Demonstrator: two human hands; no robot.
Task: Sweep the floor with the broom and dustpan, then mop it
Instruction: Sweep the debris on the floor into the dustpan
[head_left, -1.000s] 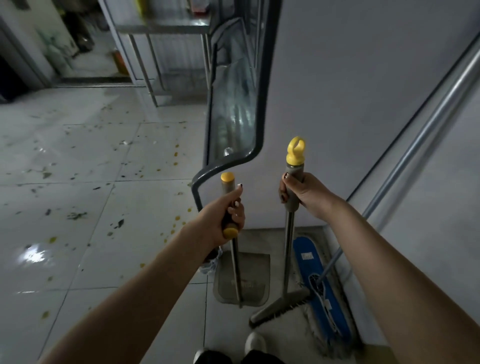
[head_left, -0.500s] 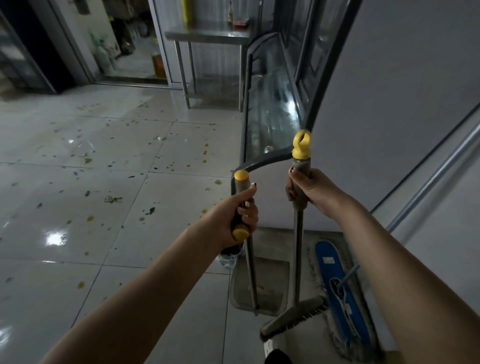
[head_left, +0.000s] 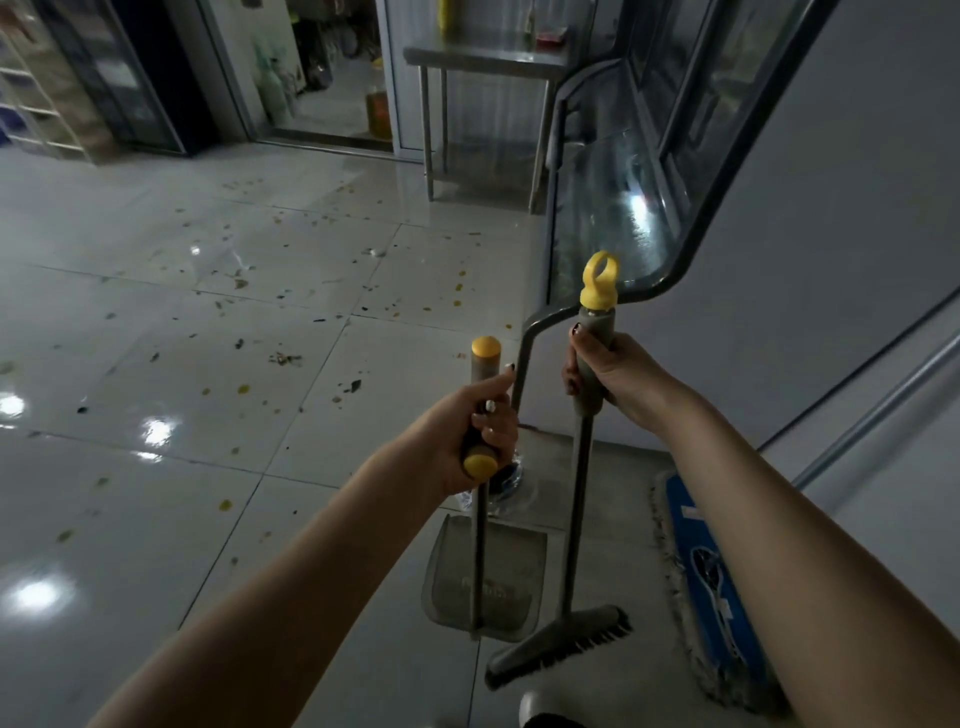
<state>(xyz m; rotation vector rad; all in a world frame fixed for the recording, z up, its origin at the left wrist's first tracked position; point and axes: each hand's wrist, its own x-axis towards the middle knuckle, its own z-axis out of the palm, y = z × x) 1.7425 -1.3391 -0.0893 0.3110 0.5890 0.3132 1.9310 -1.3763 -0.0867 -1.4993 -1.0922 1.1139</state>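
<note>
My left hand (head_left: 480, 431) grips the upright handle of a grey long-handled dustpan (head_left: 485, 577), whose pan hangs just above the floor in front of me. My right hand (head_left: 605, 374) grips the grey broom (head_left: 563, 647) near its yellow ring cap, with the brush head low beside the pan. A blue flat mop (head_left: 711, 582) lies on the floor at the right, its metal pole leaning up along the wall. Scattered scraps of litter (head_left: 283, 358) dot the glossy tiled floor (head_left: 156, 322) to the left and ahead.
A glass display counter (head_left: 613, 228) with a dark curved frame stands straight ahead against the grey wall. A steel table (head_left: 483, 57) stands behind it. A doorway and shelving lie at the far left. A small bottle sits on the floor behind my left hand.
My view has swung left and up, showing more of the littered floor. Both hands keep their grip, and the dustpan and broom have come away from the wall a little.
</note>
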